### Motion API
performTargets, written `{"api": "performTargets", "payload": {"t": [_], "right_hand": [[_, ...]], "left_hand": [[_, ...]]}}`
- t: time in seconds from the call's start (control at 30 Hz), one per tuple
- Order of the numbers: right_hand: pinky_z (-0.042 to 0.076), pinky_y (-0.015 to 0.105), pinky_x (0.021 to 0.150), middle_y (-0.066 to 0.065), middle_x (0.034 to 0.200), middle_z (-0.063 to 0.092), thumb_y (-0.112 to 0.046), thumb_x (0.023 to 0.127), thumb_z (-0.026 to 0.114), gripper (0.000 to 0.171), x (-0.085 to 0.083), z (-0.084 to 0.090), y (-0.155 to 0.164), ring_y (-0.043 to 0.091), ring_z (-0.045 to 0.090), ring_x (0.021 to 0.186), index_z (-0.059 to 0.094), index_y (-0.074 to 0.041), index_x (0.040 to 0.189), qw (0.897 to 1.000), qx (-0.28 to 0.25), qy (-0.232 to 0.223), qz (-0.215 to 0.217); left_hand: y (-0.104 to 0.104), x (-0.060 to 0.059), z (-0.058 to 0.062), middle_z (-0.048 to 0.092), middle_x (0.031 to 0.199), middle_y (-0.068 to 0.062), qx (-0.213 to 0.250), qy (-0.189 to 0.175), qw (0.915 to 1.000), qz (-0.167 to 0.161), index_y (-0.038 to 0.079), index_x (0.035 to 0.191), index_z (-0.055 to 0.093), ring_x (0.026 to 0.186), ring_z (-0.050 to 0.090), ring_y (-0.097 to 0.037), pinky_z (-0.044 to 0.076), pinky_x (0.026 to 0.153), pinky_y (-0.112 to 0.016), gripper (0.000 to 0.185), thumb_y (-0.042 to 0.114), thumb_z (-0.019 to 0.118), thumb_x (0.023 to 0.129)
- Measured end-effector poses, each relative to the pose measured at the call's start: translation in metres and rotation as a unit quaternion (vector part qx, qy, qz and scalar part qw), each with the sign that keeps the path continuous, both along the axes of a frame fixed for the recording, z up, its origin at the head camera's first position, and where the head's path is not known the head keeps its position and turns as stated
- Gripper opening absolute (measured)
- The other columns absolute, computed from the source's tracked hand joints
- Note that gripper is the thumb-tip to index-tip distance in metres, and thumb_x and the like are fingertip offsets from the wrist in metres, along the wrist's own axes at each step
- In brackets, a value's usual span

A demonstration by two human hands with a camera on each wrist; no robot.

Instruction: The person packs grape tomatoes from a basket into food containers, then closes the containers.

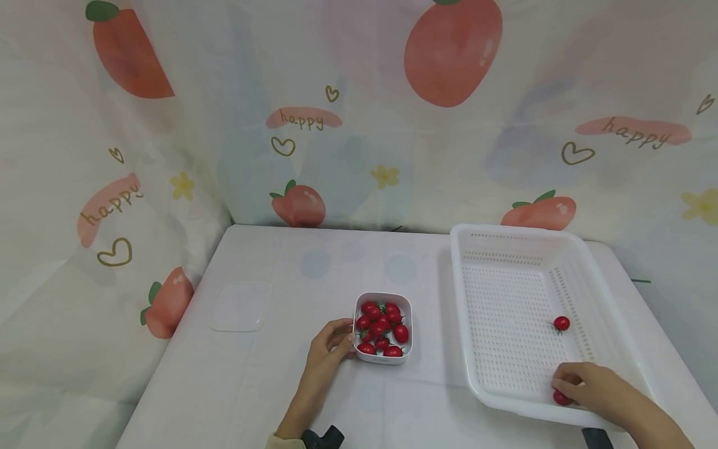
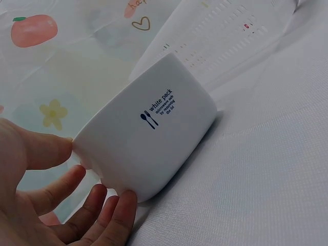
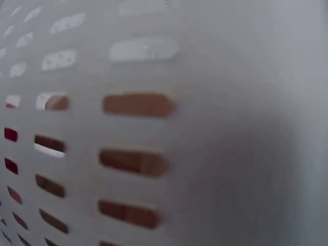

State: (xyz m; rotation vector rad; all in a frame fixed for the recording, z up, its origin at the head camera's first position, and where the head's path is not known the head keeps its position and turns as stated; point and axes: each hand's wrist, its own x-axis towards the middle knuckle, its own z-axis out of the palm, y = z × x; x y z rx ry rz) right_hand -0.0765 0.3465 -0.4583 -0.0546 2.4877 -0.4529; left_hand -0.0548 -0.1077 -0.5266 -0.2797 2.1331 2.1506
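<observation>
A small white square container [image 1: 384, 360] with rounded corners holds several red cherry tomatoes [image 1: 401, 333] with green stems. My left hand [image 1: 328, 349] rests its fingertips against the container's left wall. Dark print with a spoon and fork marks the container's side [image 2: 154, 115] in the left wrist view. At the near right corner of a white slotted basket [image 1: 505, 324], my right hand [image 1: 594, 386] pinches a cherry tomato [image 1: 562, 398], which its fingertips partly cover. Another cherry tomato [image 1: 561, 323] lies farther back in the basket. Basket slots show parts of the right fingers [image 3: 136, 105] in the right wrist view.
A clear, flat plastic lid [image 1: 240, 307] lies on the white-covered table [image 1: 303, 268], left of the container. The basket's raised rim [image 1: 463, 349] stands between the container and the loose tomatoes. A fruit-patterned cloth [image 1: 359, 143] hangs behind the table and on its left.
</observation>
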Motion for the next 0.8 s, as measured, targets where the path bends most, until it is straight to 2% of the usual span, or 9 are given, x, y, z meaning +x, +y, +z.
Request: {"api": "performTargets", "payload": {"t": [0.27, 0.4, 0.53, 0.7, 0.8], "right_hand": [[0.063, 0.048, 0.080, 0.007, 0.104, 0.074, -0.029, 0.101, 0.067, 0.024, 0.003, 0.003, -0.002, 0.021, 0.068, 0.090, 0.072, -0.006, 0.106, 0.997, -0.076, -0.015, -0.004], [0.061, 0.032, 0.076, 0.006, 0.110, 0.073, -0.027, 0.104, 0.063, 0.024, 0.003, 0.006, 0.003, 0.011, 0.067, 0.086, 0.071, -0.007, 0.113, 0.991, -0.130, -0.014, 0.032], [0.056, 0.016, 0.073, 0.005, 0.114, 0.072, -0.023, 0.104, 0.063, 0.024, 0.004, 0.010, 0.006, -0.003, 0.064, 0.086, 0.068, -0.005, 0.119, 0.981, -0.181, -0.023, 0.060], [0.057, 0.014, 0.077, -0.004, 0.111, 0.072, -0.018, 0.105, 0.061, 0.024, 0.006, 0.014, 0.011, -0.004, 0.065, 0.092, 0.065, -0.002, 0.122, 0.966, -0.242, -0.025, 0.093], [0.057, 0.014, 0.078, -0.008, 0.112, 0.072, -0.012, 0.106, 0.057, 0.022, 0.008, 0.015, 0.014, -0.001, 0.067, 0.095, 0.063, 0.000, 0.124, 0.950, -0.290, -0.027, 0.114]], "left_hand": [[0.000, 0.001, 0.000, 0.061, 0.139, -0.015, 0.002, -0.006, 1.0000, -0.004, 0.011, 0.140, 0.061, 0.124, 0.064, -0.025, 0.062, 0.088, -0.025, 0.038, 0.018, 0.065, 0.102], [0.000, 0.000, 0.000, 0.061, 0.140, -0.014, 0.001, -0.008, 1.0000, -0.005, 0.012, 0.140, 0.061, 0.125, 0.063, -0.025, 0.062, 0.089, -0.025, 0.038, 0.018, 0.065, 0.102], [0.000, 0.000, 0.001, 0.061, 0.139, -0.015, 0.001, -0.008, 1.0000, -0.006, 0.010, 0.139, 0.061, 0.126, 0.063, -0.027, 0.062, 0.089, -0.025, 0.038, 0.016, 0.065, 0.102], [0.000, 0.000, 0.001, 0.061, 0.139, -0.017, -0.001, -0.004, 1.0000, -0.007, 0.009, 0.140, 0.060, 0.126, 0.063, -0.028, 0.062, 0.088, -0.025, 0.038, 0.015, 0.064, 0.102], [0.000, 0.000, 0.002, 0.061, 0.140, -0.016, 0.000, -0.006, 1.0000, -0.007, 0.009, 0.140, 0.060, 0.126, 0.063, -0.028, 0.062, 0.088, -0.025, 0.038, 0.016, 0.064, 0.102]]}}
